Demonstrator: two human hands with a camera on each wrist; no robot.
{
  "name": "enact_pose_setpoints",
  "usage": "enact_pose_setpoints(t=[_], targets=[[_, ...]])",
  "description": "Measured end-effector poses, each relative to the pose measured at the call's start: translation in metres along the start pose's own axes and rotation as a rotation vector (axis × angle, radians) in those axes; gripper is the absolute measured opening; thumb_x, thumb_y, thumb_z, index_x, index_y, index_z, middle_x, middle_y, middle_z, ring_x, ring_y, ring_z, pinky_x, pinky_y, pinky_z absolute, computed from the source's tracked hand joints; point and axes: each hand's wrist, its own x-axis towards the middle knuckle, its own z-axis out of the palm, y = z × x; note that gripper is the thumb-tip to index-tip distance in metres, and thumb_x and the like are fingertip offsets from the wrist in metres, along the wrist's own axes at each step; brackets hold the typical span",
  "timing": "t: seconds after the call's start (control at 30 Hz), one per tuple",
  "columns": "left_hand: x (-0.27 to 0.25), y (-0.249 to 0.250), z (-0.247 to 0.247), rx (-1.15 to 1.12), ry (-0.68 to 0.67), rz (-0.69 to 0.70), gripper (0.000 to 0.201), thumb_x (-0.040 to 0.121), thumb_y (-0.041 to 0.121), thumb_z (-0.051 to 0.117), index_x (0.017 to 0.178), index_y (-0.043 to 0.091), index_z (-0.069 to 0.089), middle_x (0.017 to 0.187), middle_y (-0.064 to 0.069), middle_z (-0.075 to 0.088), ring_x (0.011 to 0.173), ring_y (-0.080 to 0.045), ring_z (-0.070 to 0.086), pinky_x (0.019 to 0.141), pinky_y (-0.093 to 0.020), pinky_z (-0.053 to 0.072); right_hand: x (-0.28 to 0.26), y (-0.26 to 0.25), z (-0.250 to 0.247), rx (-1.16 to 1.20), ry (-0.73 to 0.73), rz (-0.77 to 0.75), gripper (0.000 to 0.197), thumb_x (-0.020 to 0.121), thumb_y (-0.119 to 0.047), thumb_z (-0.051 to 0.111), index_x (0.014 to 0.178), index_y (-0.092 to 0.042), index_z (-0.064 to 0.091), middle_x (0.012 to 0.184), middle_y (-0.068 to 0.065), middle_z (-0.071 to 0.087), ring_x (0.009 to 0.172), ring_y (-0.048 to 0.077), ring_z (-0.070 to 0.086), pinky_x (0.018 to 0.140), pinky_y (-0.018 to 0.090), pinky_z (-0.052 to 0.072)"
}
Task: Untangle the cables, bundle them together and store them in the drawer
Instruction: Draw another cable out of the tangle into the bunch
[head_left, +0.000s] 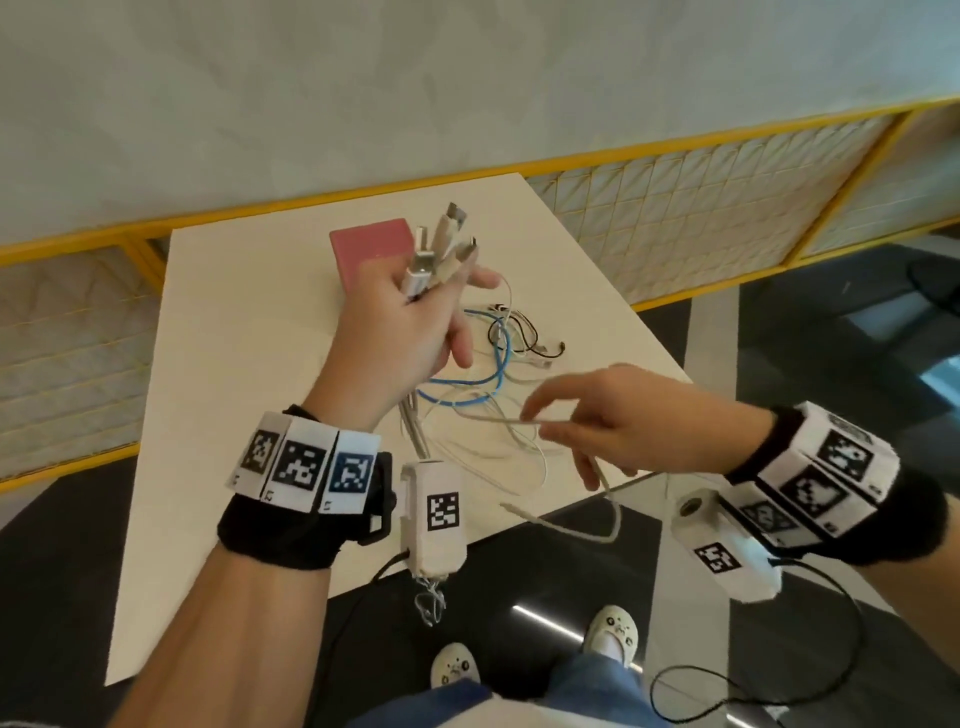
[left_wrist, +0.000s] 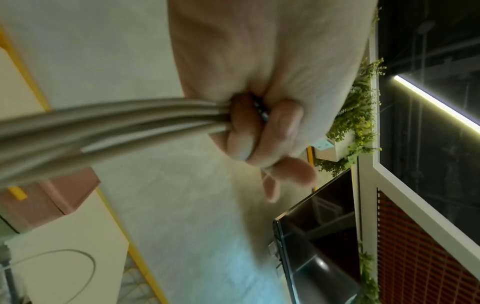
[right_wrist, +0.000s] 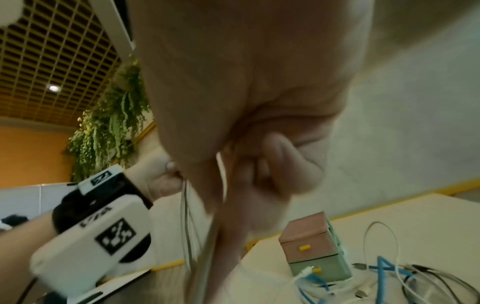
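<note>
My left hand (head_left: 415, 322) is raised over the white table (head_left: 234, 364) and grips several white cable ends, their USB plugs (head_left: 441, 244) sticking up above the fist. The left wrist view shows the fingers (left_wrist: 259, 133) curled round those cables (left_wrist: 103, 123). Lower right, my right hand (head_left: 540, 423) pinches one white cable (head_left: 613, 514) between thumb and fingers; its free end hangs past the table's front edge. A loose tangle with a blue cable (head_left: 467, 384), black and white ones lies between the hands. Behind my left hand stands the small drawer box (head_left: 371, 249), with a pink top drawer (right_wrist: 309, 242) and a green lower drawer (right_wrist: 322, 269).
A yellow-framed low partition (head_left: 675, 208) runs behind the table. The floor is dark, and the table's front edge (head_left: 519, 525) is close to my feet. Black wires from the wrist cameras hang below my arms (head_left: 753, 675).
</note>
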Motion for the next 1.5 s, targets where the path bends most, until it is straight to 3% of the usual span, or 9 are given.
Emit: enact_pose_setpoints(t=[0.1,0.2,0.37,0.53,0.63,0.7,0.87,1.07,1.5], targets=[[-0.002,0.009,0.004,-0.013,-0.127,0.023,0.056,0.102,0.037,0.042,0.071,-0.004,0.066,0.046,-0.011,0.060,0.027,-0.015,0.035,0.033,-0.018,0.026,-0.003,0.007,0.010,-0.125,-0.219,0.002,0.026,0.094,-0.045,0.045,0.105,-0.030,0.063,0.077,-0.012,0.072,0.059,0.006,0.066,0.077,0.028,0.056],[-0.005,0.016,0.009,-0.065,-0.263,0.048,0.059,0.104,0.035,0.036,0.065,0.002,0.065,0.057,-0.013,0.068,0.041,-0.020,0.057,0.040,-0.022,0.040,-0.001,0.006,0.006,-0.194,0.046,-0.064,0.028,0.093,-0.044,0.044,0.102,-0.026,0.063,0.083,-0.013,0.069,0.073,0.004,0.064,0.077,0.026,0.053],[-0.001,0.014,0.021,0.160,-0.412,0.233,0.052,0.105,0.032,0.030,0.088,0.015,0.077,0.107,0.008,0.073,0.104,-0.003,0.066,0.093,-0.021,0.048,0.009,-0.007,0.001,0.056,0.354,-0.204,0.039,0.093,-0.043,0.044,0.120,-0.017,0.057,0.116,-0.009,0.062,0.106,-0.002,0.054,0.092,0.015,0.044],[-0.001,0.013,0.033,0.186,-0.432,0.122,0.042,0.102,0.038,0.039,0.099,0.021,0.076,0.111,0.013,0.072,0.090,0.012,0.064,0.070,-0.007,0.048,0.021,-0.023,0.016,0.501,0.280,-0.277,0.024,0.099,-0.017,0.034,0.101,0.002,0.049,0.087,0.005,0.060,0.082,0.010,0.061,0.083,0.031,0.052],[0.001,0.012,0.034,-0.044,-0.231,0.094,0.022,0.096,0.023,0.060,0.118,0.023,0.063,0.098,0.001,0.074,0.080,-0.009,0.073,0.059,-0.019,0.052,0.027,-0.024,0.022,0.752,0.232,-0.247,0.021,0.099,-0.020,0.028,0.089,-0.013,0.045,0.070,0.002,0.042,0.056,0.015,0.041,0.056,0.038,0.047],[0.003,0.008,0.032,-0.221,-0.131,0.156,0.057,0.089,0.007,0.068,0.131,0.035,0.042,0.091,-0.010,0.069,0.065,-0.026,0.072,0.060,-0.030,0.057,0.029,-0.025,0.022,0.837,0.203,-0.216,0.025,0.101,-0.020,0.026,0.085,-0.021,0.045,0.069,-0.001,0.038,0.053,0.013,0.029,0.049,0.032,0.028],[0.007,0.012,0.033,-0.157,-0.042,0.153,0.018,0.092,0.015,0.065,0.094,0.005,0.051,0.076,-0.015,0.062,0.058,-0.022,0.071,0.041,-0.018,0.046,0.033,-0.030,0.014,0.900,0.207,-0.284,0.027,0.103,-0.011,0.022,0.086,-0.010,0.044,0.066,0.008,0.034,0.050,0.021,0.037,0.048,0.031,0.039],[0.007,0.012,0.030,-0.108,-0.074,0.325,0.019,0.097,0.020,0.057,0.115,0.014,0.056,0.097,-0.018,0.064,0.076,-0.020,0.073,0.068,-0.035,0.059,0.034,-0.033,0.008,0.905,0.245,-0.306,0.028,0.103,-0.012,0.021,0.084,-0.009,0.041,0.064,0.005,0.032,0.049,0.016,0.037,0.050,0.029,0.041],[0.009,0.012,0.020,-0.001,-0.095,0.395,0.039,0.102,0.028,0.040,0.092,-0.009,0.048,0.081,-0.016,0.064,0.070,-0.014,0.072,0.058,-0.019,0.049,0.039,-0.036,0.004,0.858,0.236,-0.397,0.018,0.099,-0.015,0.028,0.090,-0.007,0.042,0.071,-0.001,0.042,0.063,0.014,0.045,0.062,0.033,0.043]])
